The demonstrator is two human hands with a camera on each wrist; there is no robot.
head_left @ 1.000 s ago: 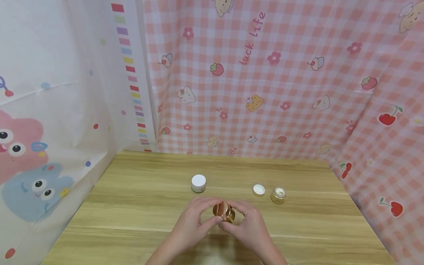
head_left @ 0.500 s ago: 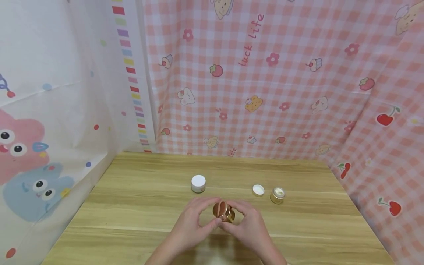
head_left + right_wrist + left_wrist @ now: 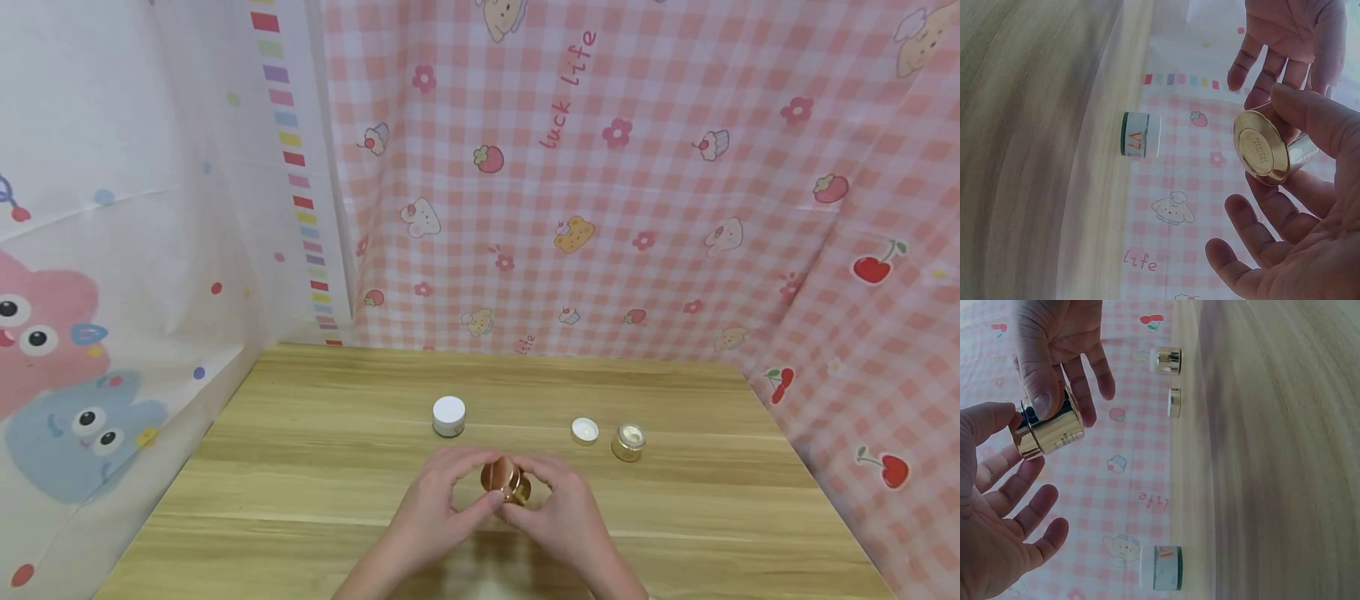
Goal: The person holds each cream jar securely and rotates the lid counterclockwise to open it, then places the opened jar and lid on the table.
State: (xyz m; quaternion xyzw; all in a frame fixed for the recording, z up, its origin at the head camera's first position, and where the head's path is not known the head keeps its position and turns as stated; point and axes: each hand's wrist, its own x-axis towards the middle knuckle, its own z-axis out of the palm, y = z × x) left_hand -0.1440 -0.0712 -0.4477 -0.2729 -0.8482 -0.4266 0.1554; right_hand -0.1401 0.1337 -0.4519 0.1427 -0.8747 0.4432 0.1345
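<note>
A shiny gold cosmetic jar [image 3: 507,479] is held tilted between both hands, above the front middle of the table. My left hand [image 3: 431,504] pinches its lid end between thumb and forefinger, the other fingers spread loosely in the left wrist view. On the body end, my right hand [image 3: 561,507] grips with thumb and fingers. The jar's base [image 3: 1261,150], stamped with small print, shows in the right wrist view. In the left wrist view a seam rings the jar between lid and body; whether the lid is loose cannot be told.
On the wooden table [image 3: 315,450] stands a white-lidded jar [image 3: 448,417] marked V7, behind the left hand. Farther right lie an upturned lid [image 3: 585,431] and an open gold jar [image 3: 628,442] with pale cream. Printed cloth [image 3: 525,208] hangs behind and at both sides.
The hands and the gold jar stay almost in place, with only a tiny shift. Everything on the table stays put.
</note>
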